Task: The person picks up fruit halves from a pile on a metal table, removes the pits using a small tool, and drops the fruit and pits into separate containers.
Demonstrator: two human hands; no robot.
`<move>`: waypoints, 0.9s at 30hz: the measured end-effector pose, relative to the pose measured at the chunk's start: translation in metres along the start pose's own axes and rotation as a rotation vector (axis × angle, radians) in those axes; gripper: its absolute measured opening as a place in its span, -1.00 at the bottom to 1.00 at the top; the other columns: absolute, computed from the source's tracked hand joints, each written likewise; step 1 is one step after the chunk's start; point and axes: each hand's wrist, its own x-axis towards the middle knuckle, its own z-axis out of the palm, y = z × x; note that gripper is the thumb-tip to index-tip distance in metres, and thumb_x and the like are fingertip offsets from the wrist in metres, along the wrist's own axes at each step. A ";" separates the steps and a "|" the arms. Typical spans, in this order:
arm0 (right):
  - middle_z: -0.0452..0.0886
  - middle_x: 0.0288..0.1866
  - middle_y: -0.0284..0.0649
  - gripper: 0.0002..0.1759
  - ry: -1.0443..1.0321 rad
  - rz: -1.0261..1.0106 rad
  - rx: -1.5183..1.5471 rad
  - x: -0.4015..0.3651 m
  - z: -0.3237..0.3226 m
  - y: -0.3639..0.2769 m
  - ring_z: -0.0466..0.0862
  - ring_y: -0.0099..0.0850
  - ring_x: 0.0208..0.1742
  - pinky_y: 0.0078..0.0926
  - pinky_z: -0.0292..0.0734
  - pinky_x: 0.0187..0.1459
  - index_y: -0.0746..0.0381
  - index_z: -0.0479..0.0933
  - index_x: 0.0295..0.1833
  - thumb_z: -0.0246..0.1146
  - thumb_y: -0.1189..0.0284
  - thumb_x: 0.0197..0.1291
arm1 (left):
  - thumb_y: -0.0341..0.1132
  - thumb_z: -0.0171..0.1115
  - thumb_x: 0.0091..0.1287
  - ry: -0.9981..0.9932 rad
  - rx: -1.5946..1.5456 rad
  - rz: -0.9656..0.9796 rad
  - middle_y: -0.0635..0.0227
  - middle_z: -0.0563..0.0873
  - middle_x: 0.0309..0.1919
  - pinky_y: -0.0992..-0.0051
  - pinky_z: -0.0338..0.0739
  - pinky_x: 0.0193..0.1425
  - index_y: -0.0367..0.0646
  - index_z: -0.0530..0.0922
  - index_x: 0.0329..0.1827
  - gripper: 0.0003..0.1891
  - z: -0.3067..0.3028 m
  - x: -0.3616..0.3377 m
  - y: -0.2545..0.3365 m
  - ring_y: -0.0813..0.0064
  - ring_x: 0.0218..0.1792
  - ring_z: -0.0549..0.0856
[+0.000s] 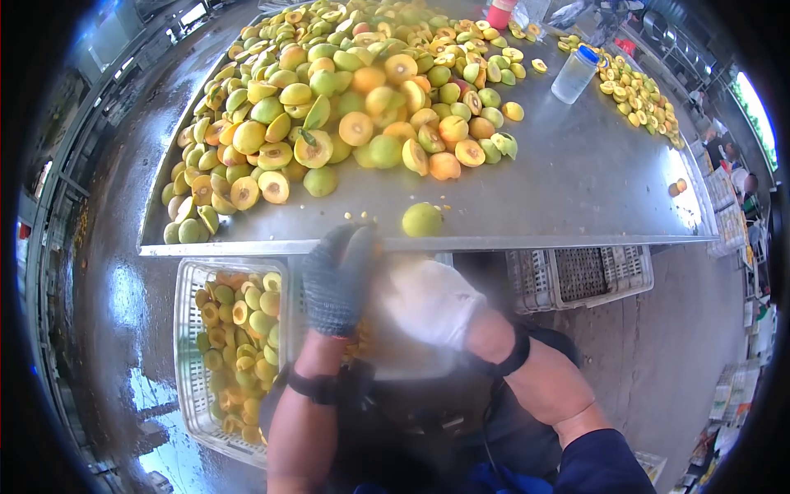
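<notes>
My left hand [336, 280], in a grey knit glove, is raised just in front of the table's near edge, its fingers close together. Something orange shows blurred beside its fingertips, too hidden to name. Next to it my right hand [428, 300], in a white glove, is smeared by motion and its fingers are hidden. A whole green-yellow stone fruit [422, 220] lies on the metal table [543, 181] just beyond my hands. Behind it spreads a large pile of stone fruit [329, 99], many cut in half. Below, a white crate [188, 329] holds fruit halves [239, 329].
A clear bottle with a blue cap [574, 76] stands on the table, near a second fruit pile [638, 95] at right. A red container [499, 13] is at the far edge. Plastic crates [584, 276] sit beneath the table. The floor [123, 288] at left is wet.
</notes>
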 end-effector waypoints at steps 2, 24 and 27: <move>0.72 -0.24 0.14 -0.64 0.089 -0.108 0.262 0.001 0.013 0.014 0.72 0.21 -0.13 0.13 0.59 -0.07 0.29 0.62 -0.07 0.11 0.21 0.52 | -0.30 0.26 0.54 -0.047 0.079 0.079 0.33 0.82 -0.22 0.54 0.63 -0.05 -0.32 0.71 0.09 -0.74 -0.006 -0.002 -0.001 0.56 -0.18 0.74; 0.71 -0.26 0.16 -0.54 -0.049 0.040 0.315 -0.016 0.011 0.027 0.70 0.23 -0.11 0.05 0.58 -0.06 0.29 0.63 -0.09 0.03 0.12 0.58 | -0.27 0.28 0.51 -0.079 -0.097 0.044 0.28 0.81 -0.20 0.51 0.62 -0.04 -0.36 0.72 0.09 -0.70 0.017 -0.014 -0.022 0.51 -0.20 0.73; 0.70 -0.22 0.20 -0.53 -0.246 0.169 0.601 -0.017 -0.006 0.027 0.69 0.24 -0.06 0.06 0.56 -0.01 0.32 0.62 -0.06 0.03 0.12 0.58 | -0.25 0.29 0.52 -0.166 -0.236 -0.133 0.28 0.80 -0.20 0.53 0.61 -0.02 -0.36 0.72 0.09 -0.69 0.010 -0.017 -0.008 0.51 -0.20 0.71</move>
